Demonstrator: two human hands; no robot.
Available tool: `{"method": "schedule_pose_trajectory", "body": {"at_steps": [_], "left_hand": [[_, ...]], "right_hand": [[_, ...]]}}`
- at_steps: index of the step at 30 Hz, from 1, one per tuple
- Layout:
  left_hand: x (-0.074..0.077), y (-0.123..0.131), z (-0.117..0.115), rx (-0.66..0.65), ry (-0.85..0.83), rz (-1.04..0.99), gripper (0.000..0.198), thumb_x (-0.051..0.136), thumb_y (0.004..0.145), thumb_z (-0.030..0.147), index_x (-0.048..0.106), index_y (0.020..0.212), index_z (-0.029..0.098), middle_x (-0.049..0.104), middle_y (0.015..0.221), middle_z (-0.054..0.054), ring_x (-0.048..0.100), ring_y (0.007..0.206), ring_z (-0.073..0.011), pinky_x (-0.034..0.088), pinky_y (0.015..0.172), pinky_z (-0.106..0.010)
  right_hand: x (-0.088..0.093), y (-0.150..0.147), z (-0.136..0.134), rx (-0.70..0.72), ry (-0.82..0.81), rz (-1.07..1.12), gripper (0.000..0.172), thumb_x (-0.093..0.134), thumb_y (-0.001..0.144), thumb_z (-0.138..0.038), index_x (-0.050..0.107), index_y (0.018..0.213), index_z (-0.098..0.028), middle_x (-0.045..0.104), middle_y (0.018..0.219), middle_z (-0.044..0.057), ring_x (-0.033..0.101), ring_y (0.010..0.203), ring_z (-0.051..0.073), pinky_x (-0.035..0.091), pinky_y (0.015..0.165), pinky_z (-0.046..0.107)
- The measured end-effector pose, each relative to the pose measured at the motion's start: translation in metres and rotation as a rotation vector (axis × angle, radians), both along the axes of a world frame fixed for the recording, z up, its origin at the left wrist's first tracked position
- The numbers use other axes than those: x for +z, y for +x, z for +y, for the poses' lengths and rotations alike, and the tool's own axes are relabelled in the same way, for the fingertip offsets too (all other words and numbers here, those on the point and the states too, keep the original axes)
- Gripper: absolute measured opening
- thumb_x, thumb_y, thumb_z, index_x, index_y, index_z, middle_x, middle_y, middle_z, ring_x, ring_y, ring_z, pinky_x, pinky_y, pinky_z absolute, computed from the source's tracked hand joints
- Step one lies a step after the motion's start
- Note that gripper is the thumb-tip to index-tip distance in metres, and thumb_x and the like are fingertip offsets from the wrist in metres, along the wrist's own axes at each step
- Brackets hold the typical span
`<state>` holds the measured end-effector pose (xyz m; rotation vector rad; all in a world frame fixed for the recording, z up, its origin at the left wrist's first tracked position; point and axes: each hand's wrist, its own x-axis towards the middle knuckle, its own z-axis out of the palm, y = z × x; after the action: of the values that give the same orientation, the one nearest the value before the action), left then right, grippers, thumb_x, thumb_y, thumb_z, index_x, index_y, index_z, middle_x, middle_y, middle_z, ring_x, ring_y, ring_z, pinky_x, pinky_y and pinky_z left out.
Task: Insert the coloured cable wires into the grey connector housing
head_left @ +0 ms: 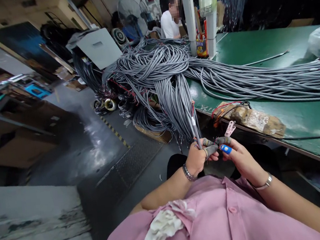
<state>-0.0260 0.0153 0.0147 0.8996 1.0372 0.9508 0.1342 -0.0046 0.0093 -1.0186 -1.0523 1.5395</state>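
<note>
My left hand is closed round the end of a grey cable that hangs down from the table edge. Its fingertips wear grey finger cots. My right hand sits right beside it, fingers pinched at the cable's thin coloured wires, with a blue cot on one finger and a small pink tool sticking up from it. Both hands are over my lap, just off the edge of the green table. A big heap of grey cables lies on the table and spills over its edge.
A worn taped wooden block with red wires lies at the table edge near my hands. A white post stands on the table. A person in a white shirt sits at the far end. Cable coils and cardboard lie on the floor.
</note>
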Motion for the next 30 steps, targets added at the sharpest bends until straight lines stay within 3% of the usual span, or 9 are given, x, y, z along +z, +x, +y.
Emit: {"method": "schedule_pose_trajectory", "body": {"at_steps": [7,20,25,30], "left_hand": [[-0.001,0.007,-0.002,-0.071,0.024,0.051,0.034,0.079,0.066,0.039,0.058,0.067,0.012,0.065,0.055,-0.004,0.06,0.043,-0.0131,0.046,0.044,-0.021],[0.003,0.008,-0.005,0.042,0.024,-0.007,0.033,0.076,0.069,0.042,0.06,0.071,0.013,0.066,0.056,-0.004,0.061,0.045,-0.0127,0.046,0.044,-0.02],[0.009,0.01,-0.005,0.059,0.007,-0.028,0.036,0.077,0.067,0.043,0.057,0.07,0.013,0.065,0.056,-0.003,0.058,0.043,-0.0116,0.046,0.044,-0.021],[0.016,0.012,-0.003,0.012,0.008,-0.045,0.034,0.078,0.066,0.039,0.057,0.068,0.013,0.063,0.053,-0.002,0.056,0.041,-0.011,0.047,0.042,-0.022]], "right_hand": [[0.001,-0.007,0.005,-0.093,0.014,-0.017,0.021,0.074,0.077,-0.038,0.066,0.083,-0.019,0.06,0.069,-0.001,0.048,0.061,0.012,0.037,0.057,0.026],[-0.007,-0.001,-0.001,-0.101,-0.002,0.015,0.017,0.073,0.079,-0.034,0.065,0.078,-0.019,0.059,0.07,-0.001,0.046,0.063,0.012,0.035,0.059,0.026],[-0.011,0.004,-0.004,-0.13,0.009,0.036,0.021,0.07,0.082,-0.039,0.066,0.076,-0.019,0.055,0.067,-0.001,0.045,0.062,0.012,0.036,0.059,0.027],[-0.019,0.016,0.005,-0.21,-0.129,0.236,0.036,0.06,0.085,-0.054,0.067,0.08,-0.02,0.057,0.071,0.001,0.046,0.058,0.013,0.041,0.057,0.028]]}}
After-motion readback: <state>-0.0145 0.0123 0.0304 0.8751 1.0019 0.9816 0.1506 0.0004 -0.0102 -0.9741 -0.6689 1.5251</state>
